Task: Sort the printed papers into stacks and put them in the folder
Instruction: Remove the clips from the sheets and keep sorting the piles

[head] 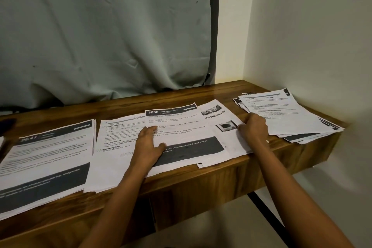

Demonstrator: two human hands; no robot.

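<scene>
Head view, one frame. Your left hand lies flat on the sheet headed "3638", near its left edge. Grip spread: fingers straight and pointing away from you, thumb splayed out to the right onto the sheet's dark band, palm down on the paper. Your right hand sits knuckles up at the right edge of the photo sheet, the page with small printed pictures that lies under the 3638 sheet and sticks out past it to the right. Grip closed on that edge: fingers curled over it, thumb on the top face just beside the lower picture. The fingertips themselves are hidden. Both sheets lie at mid counter, skewed, their near corners reaching the front edge. Touching them on the left, and partly under the 3638 sheet, is the middle stack of text pages, overhanging the front edge. Further left is the left stack, top page headed "2641", also overhanging. The right stack is loosely fanned in the counter's far right corner against the wall, just beside your right hand. A grey curtain hangs behind the counter. A dark object sits at the far left; too blurred to identify.
</scene>
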